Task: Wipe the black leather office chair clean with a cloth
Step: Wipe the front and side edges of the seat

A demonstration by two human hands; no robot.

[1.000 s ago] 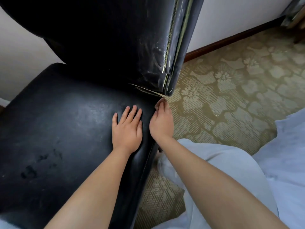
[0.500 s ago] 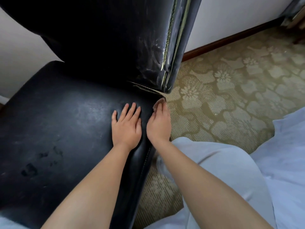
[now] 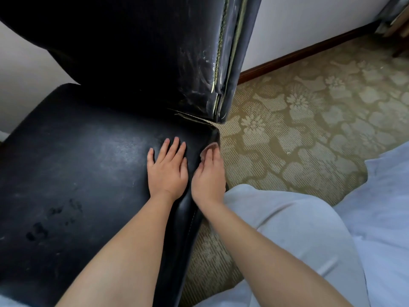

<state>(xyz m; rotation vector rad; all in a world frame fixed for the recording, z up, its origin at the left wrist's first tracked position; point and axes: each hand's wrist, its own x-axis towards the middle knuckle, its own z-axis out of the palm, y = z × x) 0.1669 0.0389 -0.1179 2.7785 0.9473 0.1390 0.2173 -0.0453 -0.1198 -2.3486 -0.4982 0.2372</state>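
Observation:
The black leather chair fills the left of the head view, its seat (image 3: 84, 165) lying flat and its backrest (image 3: 155, 52) rising behind. My left hand (image 3: 167, 171) rests flat on the seat near its right edge, fingers straight and slightly spread. Just beside it, my right hand (image 3: 208, 178) lies along the seat's right edge with its fingers straight and together. They press a small brownish cloth (image 3: 210, 147) against the leather. Only a bit of the cloth shows past the fingertips. The seat looks dusty, with dark smudges (image 3: 37, 231) at the near left.
Patterned beige carpet (image 3: 298, 120) covers the floor to the right of the chair. A white wall with a dark wooden skirting board (image 3: 309, 53) runs behind. My light grey trousers (image 3: 298, 229) fill the lower right. Furniture legs (image 3: 398, 25) show at the top right corner.
My right hand has slid a little back toward me along the seat's right edge with the cloth under it. My left hand has stayed flat in the same spot.

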